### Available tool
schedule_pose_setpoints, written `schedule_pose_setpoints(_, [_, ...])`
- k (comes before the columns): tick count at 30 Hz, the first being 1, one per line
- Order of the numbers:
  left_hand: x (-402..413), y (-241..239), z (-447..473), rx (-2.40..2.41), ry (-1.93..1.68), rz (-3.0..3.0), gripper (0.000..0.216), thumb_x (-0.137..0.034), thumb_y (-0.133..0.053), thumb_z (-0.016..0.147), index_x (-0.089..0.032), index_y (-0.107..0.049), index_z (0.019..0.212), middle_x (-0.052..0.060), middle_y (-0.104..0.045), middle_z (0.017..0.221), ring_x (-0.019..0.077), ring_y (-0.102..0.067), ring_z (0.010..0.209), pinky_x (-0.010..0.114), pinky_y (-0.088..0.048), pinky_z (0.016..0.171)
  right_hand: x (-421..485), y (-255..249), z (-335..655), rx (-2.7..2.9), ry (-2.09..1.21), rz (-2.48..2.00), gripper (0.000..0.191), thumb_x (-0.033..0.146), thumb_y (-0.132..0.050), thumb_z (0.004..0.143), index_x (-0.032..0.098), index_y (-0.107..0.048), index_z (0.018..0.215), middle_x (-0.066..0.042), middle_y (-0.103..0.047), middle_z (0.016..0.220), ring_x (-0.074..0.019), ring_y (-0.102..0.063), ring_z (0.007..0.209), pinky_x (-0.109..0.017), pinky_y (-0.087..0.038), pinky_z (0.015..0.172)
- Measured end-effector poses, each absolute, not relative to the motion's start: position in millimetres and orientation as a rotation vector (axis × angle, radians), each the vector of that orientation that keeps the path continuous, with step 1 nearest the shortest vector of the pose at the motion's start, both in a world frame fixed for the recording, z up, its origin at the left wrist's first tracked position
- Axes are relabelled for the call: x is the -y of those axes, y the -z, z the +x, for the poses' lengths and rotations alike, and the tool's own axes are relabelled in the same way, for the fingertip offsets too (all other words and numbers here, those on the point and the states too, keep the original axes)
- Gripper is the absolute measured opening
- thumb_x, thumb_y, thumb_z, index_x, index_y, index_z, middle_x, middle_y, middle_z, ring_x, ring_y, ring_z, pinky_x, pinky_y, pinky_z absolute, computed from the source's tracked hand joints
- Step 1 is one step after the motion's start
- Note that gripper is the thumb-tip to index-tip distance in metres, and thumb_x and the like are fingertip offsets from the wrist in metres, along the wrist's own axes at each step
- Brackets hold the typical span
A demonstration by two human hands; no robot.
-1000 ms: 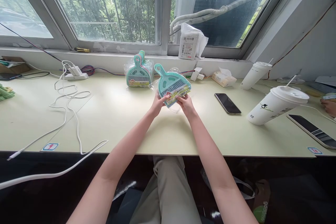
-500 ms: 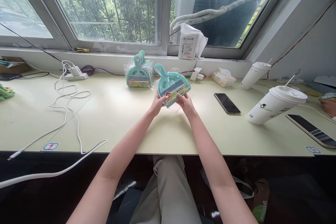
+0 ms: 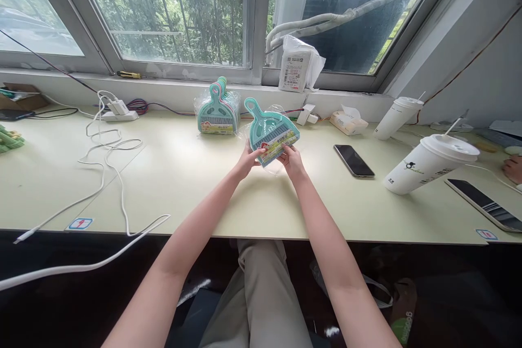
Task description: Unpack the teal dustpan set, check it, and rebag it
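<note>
Between my two hands is a teal mini dustpan and brush set (image 3: 271, 129) in clear plastic wrap, its looped handle tilted up to the left. My left hand (image 3: 247, 161) grips the lower left corner, thumb on the printed label. At the lower right edge, my right hand (image 3: 292, 162) pinches the set with its thumb on the front. Behind and to the left, a row of similar wrapped dustpan sets (image 3: 217, 111) stands upright against the sill, the front one teal with greener and pinkish edges behind.
White cables (image 3: 116, 168) sprawl over the left of the table, by a power strip (image 3: 119, 114). On the right lie a black phone (image 3: 353, 161), a tissue pack (image 3: 348, 121), two white cups (image 3: 430, 163) and another phone (image 3: 485, 204). Another person's hand (image 3: 513, 168) shows at the far right.
The held dustpan set has shifted very slightly right, and the view has moved a little. Both hands keep their grip on it.
</note>
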State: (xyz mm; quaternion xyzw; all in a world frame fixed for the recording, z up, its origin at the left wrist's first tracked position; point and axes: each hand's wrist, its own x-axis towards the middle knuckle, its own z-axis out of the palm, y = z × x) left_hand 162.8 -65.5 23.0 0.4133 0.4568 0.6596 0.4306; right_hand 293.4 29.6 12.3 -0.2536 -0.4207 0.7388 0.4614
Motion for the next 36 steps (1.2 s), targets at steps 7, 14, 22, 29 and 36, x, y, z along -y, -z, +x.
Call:
schedule_pose_setpoints(7, [62.1,-19.5,158.8,-1.151,-1.579,1.046,0.073,-0.037,-0.068,0.07,-0.033,-0.031,0.132,0.005,-0.053,0.131,0.0256,-0.057,0.113,0.041,-0.053,0.081,-32.0,-12.9,295.6,1.029,-1.825,-0.642,0.012,0.022,-0.064,0.078,0.02,-0.06,0.09,-0.001,-0.071,0.086,-0.014,-0.068,0.076,-0.027,-0.059,0.072])
schedule_pose_setpoints(14, [60.9,-16.6,155.8,-1.192,-1.592,1.018,0.069,-0.034,-0.067,0.071,-0.029,-0.035,0.132,0.007,-0.057,0.126,0.0245,-0.062,0.102,0.04,-0.055,0.076,-35.3,-9.7,293.7,1.058,-1.822,-0.691,0.01,0.022,-0.062,0.081,0.018,-0.06,0.09,-0.002,-0.07,0.084,-0.0139,-0.067,0.07,-0.029,-0.059,0.07])
schedule_pose_setpoints(22, [60.4,-15.4,144.2,-1.048,-1.689,0.934,0.06,-0.03,-0.066,0.073,-0.025,-0.043,0.128,0.009,-0.058,0.125,0.0259,-0.067,0.09,0.052,-0.058,0.075,-44.2,-13.4,303.1,1.176,-1.839,-0.679,0.021,0.033,-0.051,0.089,0.016,-0.063,0.094,-0.008,-0.072,0.087,-0.0183,-0.07,0.076,-0.035,-0.058,0.079])
schedule_pose_setpoints(29, [60.5,-19.8,120.7,-0.948,-1.831,0.566,0.037,-0.025,-0.059,0.076,-0.012,-0.054,0.11,0.011,-0.066,0.105,0.0223,-0.068,0.087,0.039,-0.061,0.074,-50.5,-14.9,322.0,1.401,-0.853,-0.862,0.039,0.036,-0.045,0.089,0.021,-0.055,0.123,-0.012,-0.058,0.13,-0.0236,-0.061,0.111,-0.04,-0.053,0.086])
schedule_pose_setpoints(36, [62.2,-12.5,106.0,-1.062,-1.514,0.626,0.045,-0.025,-0.057,0.078,-0.013,-0.049,0.121,0.015,-0.067,0.103,0.0221,-0.07,0.071,0.029,-0.057,0.052,-51.7,-5.1,312.5,1.836,-0.679,-0.595,0.028,0.037,-0.062,0.081,0.029,-0.069,0.108,-0.005,-0.061,0.127,-0.0247,-0.052,0.122,-0.044,-0.042,0.102])
